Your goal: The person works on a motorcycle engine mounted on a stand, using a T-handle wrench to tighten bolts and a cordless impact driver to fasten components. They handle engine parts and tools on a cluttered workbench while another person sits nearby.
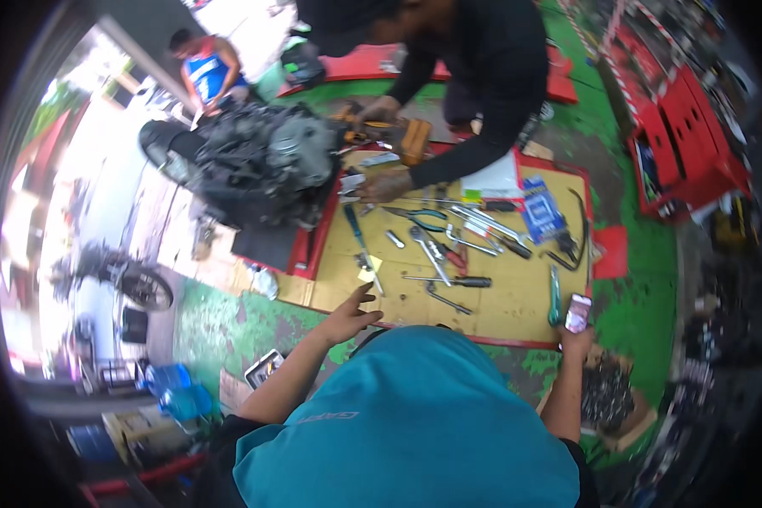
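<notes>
My left hand (352, 320) reaches over the near edge of the cardboard-covered work board (516, 317), fingers spread and holding nothing. Just beyond its fingertips lie a small yellow paper (369, 270) and a long thin tool with a teal handle (353, 222). At the board's near right corner, my right hand (577, 340) grips a smartphone (578, 313) with a lit screen. Beside the phone rests a green-handled tool (554, 296). Pliers (415, 215), a ratchet wrench (432, 254), a screwdriver (472, 281) and several metal wrenches (487, 224) are spread across the board.
Across the board a co-worker in dark sleeves (491, 152) leans over, hands near a yellow-and-black power tool (415, 142). A motorcycle engine (300, 148) stands at the left. Another person in blue (212, 72) sits farther back. A red tool cart (686, 140) is at right.
</notes>
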Motion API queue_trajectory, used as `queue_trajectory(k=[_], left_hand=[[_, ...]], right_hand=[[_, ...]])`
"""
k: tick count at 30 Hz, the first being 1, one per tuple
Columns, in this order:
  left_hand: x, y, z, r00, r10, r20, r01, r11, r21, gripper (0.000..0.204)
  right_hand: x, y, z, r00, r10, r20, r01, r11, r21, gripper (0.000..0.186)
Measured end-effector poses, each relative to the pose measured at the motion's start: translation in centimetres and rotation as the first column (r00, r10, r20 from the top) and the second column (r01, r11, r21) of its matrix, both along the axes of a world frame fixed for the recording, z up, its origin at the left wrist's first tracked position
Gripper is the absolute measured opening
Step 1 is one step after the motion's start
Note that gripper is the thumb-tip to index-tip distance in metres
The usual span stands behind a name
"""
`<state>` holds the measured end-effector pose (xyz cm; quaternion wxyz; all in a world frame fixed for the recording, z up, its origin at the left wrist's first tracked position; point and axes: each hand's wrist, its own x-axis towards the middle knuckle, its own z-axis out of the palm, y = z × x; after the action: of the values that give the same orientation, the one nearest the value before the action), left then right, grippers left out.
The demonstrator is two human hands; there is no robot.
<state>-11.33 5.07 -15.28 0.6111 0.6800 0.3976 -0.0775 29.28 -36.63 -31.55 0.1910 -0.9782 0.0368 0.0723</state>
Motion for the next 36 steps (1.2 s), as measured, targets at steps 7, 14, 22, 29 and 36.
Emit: queue_trajectory(k=[7,14,22,29,36], left_hand=[[-2.6,-0.6,-1.0,0.985,0.164,0.055,-0.164,0.986,-0.011,0.086],[-5.3,1.4,1.5,0.94,0.293,0.173,-0.302,0.953,0.025,0.081],[-9.4,13.2,14.4,0.768,0.27,0.581,-0.641,0.349,0.684,0.036],[-7.5,26.7,20.5,0.888,0.105,0.448,-0.457,0.095,0.884,0.039],[-8.4,31.2,13.3,0.83,0.278,0.483,-0.544,0.221,0.809,0.062]], right_hand=[[1.1,1.1,0.6,0.99,0.143,0.021,-0.136,0.972,-0.19,0.098],[0.0,0.8,0.2,0.975,0.222,-0.017,-0.222,0.975,0.021,0.106],[-1.4,1.2,0.5,0.96,0.247,0.131,-0.253,0.967,0.031,0.091],[-2.3,3.5,2.4,0.914,0.275,0.298,-0.327,0.934,0.142,0.084],[-3.6,4.9,3.5,0.857,0.372,0.357,-0.445,0.883,0.149,0.078]])
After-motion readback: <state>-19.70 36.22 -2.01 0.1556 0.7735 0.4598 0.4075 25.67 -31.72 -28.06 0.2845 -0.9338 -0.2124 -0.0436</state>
